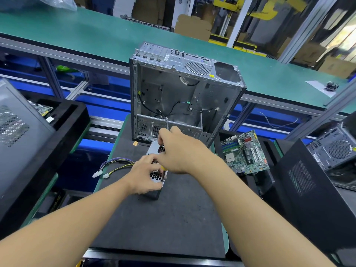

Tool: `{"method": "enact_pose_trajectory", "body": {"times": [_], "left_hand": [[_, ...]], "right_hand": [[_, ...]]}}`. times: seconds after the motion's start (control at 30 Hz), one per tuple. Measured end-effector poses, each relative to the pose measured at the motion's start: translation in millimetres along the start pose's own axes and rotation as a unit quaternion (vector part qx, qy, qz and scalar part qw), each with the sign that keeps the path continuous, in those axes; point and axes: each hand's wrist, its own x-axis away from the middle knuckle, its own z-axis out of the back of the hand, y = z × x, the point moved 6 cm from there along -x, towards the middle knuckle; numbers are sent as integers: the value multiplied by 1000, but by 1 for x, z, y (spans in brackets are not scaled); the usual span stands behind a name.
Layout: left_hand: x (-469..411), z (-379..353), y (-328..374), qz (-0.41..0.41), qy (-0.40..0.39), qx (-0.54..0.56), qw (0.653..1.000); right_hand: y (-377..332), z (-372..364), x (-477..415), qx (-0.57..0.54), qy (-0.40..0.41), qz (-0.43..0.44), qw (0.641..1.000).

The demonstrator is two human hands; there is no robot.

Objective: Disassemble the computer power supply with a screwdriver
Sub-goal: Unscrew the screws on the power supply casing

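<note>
Wires trail left from the power supply, which lies on the black mat just in front of the open case, mostly hidden under both hands. Left hand grips its near side, fingers curled over the honeycomb grille. Screwdriver: only a yellow sliver and some shaft show, tip hidden. Right hand is curled round its handle, above the unit.

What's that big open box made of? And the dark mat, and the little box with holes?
Case: looks like bare sheet metal, grey and dully shiny, with punched vent holes. Mat: probably foam or rubber, matte black, slightly speckled. Power supply: seems metal too, silvery with a honeycomb grille, though mostly covered.
</note>
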Motion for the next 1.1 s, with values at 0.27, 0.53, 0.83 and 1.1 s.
{"method": "enact_pose_trajectory", "body": {"times": [0.27, 0.53, 0.83, 1.1], "left_hand": [[2, 2, 1, 23, -11, 10, 1000], [0, 0, 1, 17, 11, 12, 1000], [-19, 1, 9, 166, 104, 464, 864], [-9, -34, 18, 238, 47, 608, 756]], "right_hand": [[3, 0, 1, 13, 54, 1, 998], [28, 30, 18, 6, 116, -34, 993], [60, 40, 24, -13, 129, -76, 989], [82, 41, 37, -20, 144, -90, 985]]}}
